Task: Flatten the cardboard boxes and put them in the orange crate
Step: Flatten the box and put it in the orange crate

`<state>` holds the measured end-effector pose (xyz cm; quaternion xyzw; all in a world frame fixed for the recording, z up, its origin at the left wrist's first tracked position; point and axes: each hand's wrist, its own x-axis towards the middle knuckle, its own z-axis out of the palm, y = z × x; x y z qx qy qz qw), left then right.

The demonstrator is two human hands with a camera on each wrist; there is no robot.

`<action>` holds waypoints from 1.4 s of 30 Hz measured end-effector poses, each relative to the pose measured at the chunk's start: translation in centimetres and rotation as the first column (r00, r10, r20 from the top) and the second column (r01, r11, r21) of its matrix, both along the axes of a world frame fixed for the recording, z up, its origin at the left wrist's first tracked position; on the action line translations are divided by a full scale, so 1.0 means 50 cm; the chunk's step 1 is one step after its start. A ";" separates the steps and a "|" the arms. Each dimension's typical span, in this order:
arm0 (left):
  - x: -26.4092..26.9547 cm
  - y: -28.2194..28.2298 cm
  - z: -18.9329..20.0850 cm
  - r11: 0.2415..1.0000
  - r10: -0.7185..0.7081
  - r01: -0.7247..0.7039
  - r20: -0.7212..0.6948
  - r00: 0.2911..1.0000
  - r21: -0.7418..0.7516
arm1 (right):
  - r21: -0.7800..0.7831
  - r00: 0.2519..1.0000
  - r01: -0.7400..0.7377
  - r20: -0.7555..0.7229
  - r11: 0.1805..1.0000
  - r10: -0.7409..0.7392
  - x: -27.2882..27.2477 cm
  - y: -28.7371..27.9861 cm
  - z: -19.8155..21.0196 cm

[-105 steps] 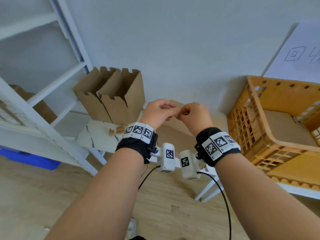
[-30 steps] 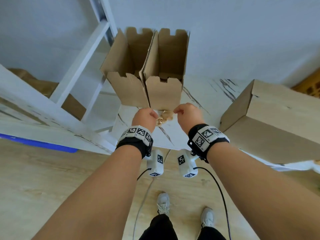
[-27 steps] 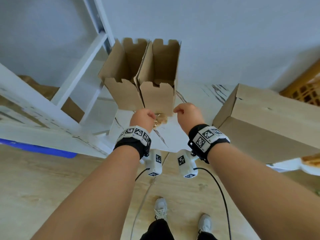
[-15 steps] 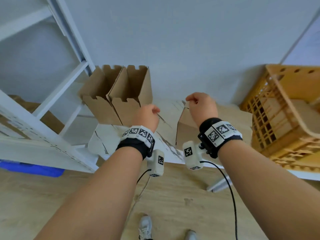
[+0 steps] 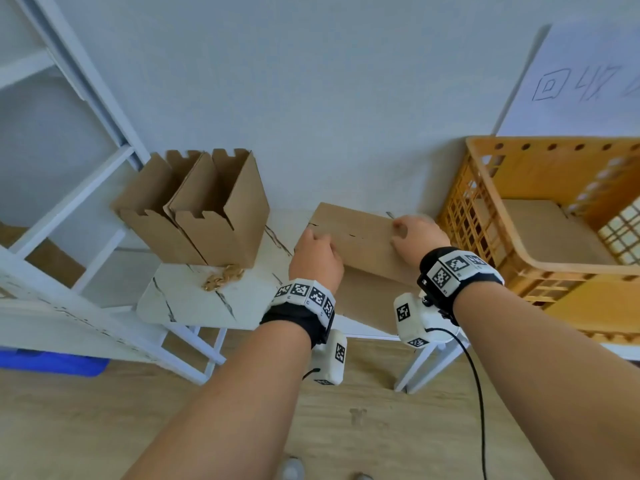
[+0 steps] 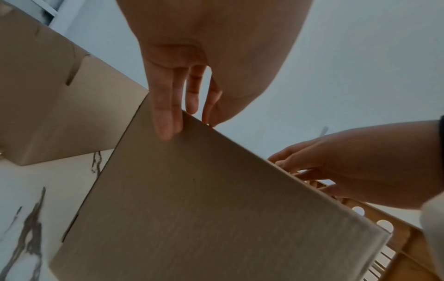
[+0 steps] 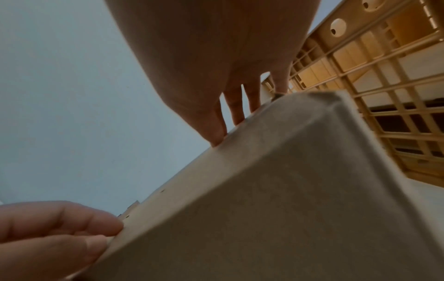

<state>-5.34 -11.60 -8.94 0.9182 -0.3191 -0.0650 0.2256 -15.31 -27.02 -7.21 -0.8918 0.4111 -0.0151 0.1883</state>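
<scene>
A closed cardboard box (image 5: 363, 244) stands on the marble table (image 5: 194, 303) next to the orange crate (image 5: 485, 188). My left hand (image 5: 313, 252) grips the box's top left edge, and the left wrist view shows one finger (image 6: 165, 121) lying on its near face. My right hand (image 5: 414, 233) holds the top right edge, fingers curled over the top beside the crate wall (image 7: 360, 79). Flattened cardboard (image 5: 543, 230) lies inside the crate. Two open boxes (image 5: 194, 216) stand together at the left of the table.
A crumpled wad of brown tape (image 5: 223, 277) lies in front of the open boxes. A white shelf frame (image 5: 69, 202) rises at the left, with a blue bin (image 5: 52, 362) under it. A paper sign (image 5: 581, 81) hangs on the wall above the crate.
Both hands left the tape wad by the open boxes and moved right onto the closed box, where they now hold its top edges. The view has swung right toward the crate.
</scene>
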 end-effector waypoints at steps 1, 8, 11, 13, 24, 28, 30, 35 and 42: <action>0.003 -0.003 -0.002 1.000 0.001 -0.001 -0.007 1.000 -0.009 | 0.012 1.000 0.009 0.006 1.000 -0.009 0.000 0.001 -0.002; 0.050 -0.023 -0.004 0.995 0.004 -0.015 -0.113 0.994 -0.100 | 0.027 0.997 0.081 -0.020 0.996 -0.081 -0.001 0.019 0.011; 0.072 -0.028 0.002 0.986 -0.011 -0.023 -0.202 0.979 -0.163 | 0.128 0.996 0.065 0.046 0.990 -0.071 0.001 0.040 0.010; 0.085 -0.027 0.002 0.979 -0.028 -0.024 -0.247 0.969 -0.204 | 0.165 0.994 0.075 0.065 0.983 -0.087 0.007 0.063 0.007; 0.093 0.016 -0.025 0.984 -0.071 0.012 -0.329 0.942 -0.180 | 0.147 0.988 0.154 -0.042 0.977 -0.149 0.022 0.138 0.007; 0.086 0.023 -0.036 0.987 -0.111 0.071 -0.282 0.953 -0.146 | 0.161 0.986 0.165 -0.048 0.973 -0.160 0.021 0.150 0.001; 0.089 0.022 -0.035 0.987 -0.113 0.072 -0.310 0.944 -0.141 | 0.151 0.984 0.177 -0.049 0.973 -0.171 0.021 0.161 -0.005; 0.091 0.020 -0.031 0.984 -0.130 0.081 -0.333 0.934 -0.159 | 0.151 0.982 0.187 -0.021 0.971 -0.187 0.017 0.172 -0.012; 0.090 0.023 -0.024 0.984 -0.143 0.094 -0.346 0.927 -0.154 | 0.177 0.969 0.215 0.080 0.960 -0.232 0.018 0.175 0.016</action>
